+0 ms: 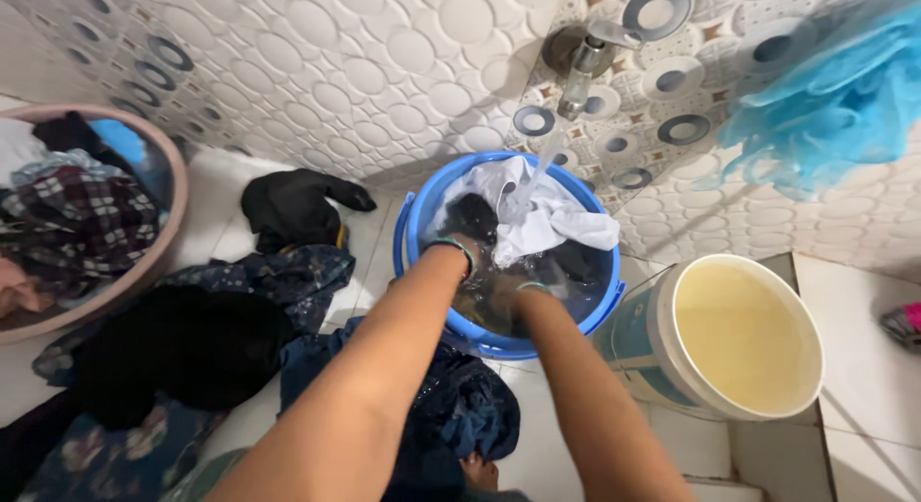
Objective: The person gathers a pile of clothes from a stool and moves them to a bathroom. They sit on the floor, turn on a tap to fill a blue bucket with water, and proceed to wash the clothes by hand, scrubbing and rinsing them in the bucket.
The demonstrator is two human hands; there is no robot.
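Note:
Both my hands are plunged into a blue bucket (414,224) of water on the floor. My left hand (468,264) and my right hand (507,293) are under the water among dark clothes, and their fingers are blurred by it. Each wrist wears a green bangle. A white cloth (552,219) lies across the far side of the bucket. Water runs onto the cloth from a metal tap (582,65) on the tiled wall.
A white bucket (739,339) of yellowish water stands at the right. A pink tub (144,262) full of clothes sits at the left. Dark clothes (192,344) are heaped on the floor; a black garment (293,206) lies by the wall. A blue cloth (835,99) hangs top right.

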